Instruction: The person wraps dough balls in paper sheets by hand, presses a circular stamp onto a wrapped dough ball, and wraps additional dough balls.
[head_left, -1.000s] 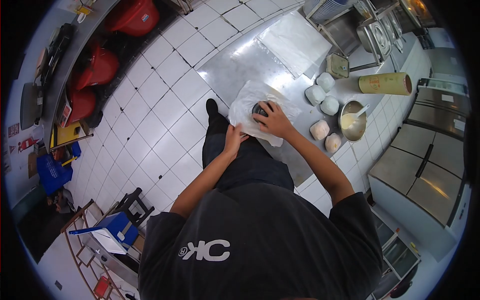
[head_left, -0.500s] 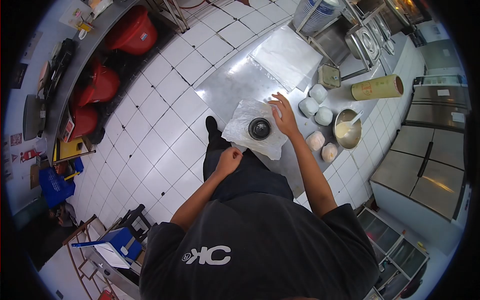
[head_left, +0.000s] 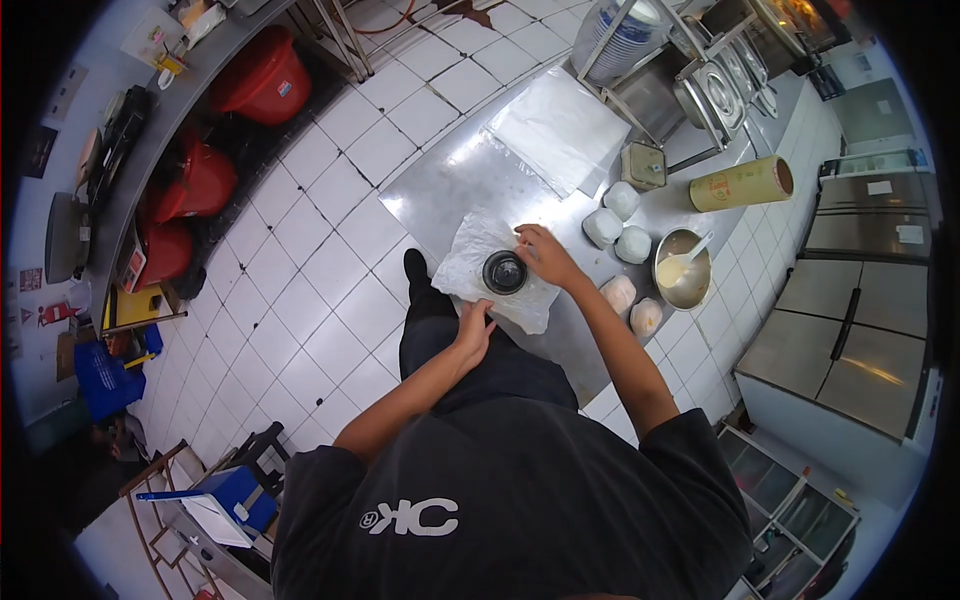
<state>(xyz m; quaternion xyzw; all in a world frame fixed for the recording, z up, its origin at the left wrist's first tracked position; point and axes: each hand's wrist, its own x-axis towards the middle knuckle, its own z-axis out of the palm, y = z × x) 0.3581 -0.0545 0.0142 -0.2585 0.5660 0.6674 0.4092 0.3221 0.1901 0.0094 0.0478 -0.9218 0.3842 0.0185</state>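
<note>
A round black dish sits on a crumpled, translucent white sheet over the steel table. My left hand is at the sheet's near edge, its fingertips pinching there, just below the dish. Beyond the dish's right side, my right hand reaches over the sheet's far-right edge. Its fingers are bent but apart, close to the dish's rim. What exactly is inside the dish is too dark to make out.
A stack of flat sheets lies further back. To the right are several white wrapped balls, two orange-tinted wrapped balls, a metal bowl with pale liquid and a spoon, and a yellow film roll. Red tubs stand at left.
My left hand has moved up and right to the sheet's near edge. My right hand has come down from spread fingers to the sheet beside the dish. The whole view has shifted slightly.
</note>
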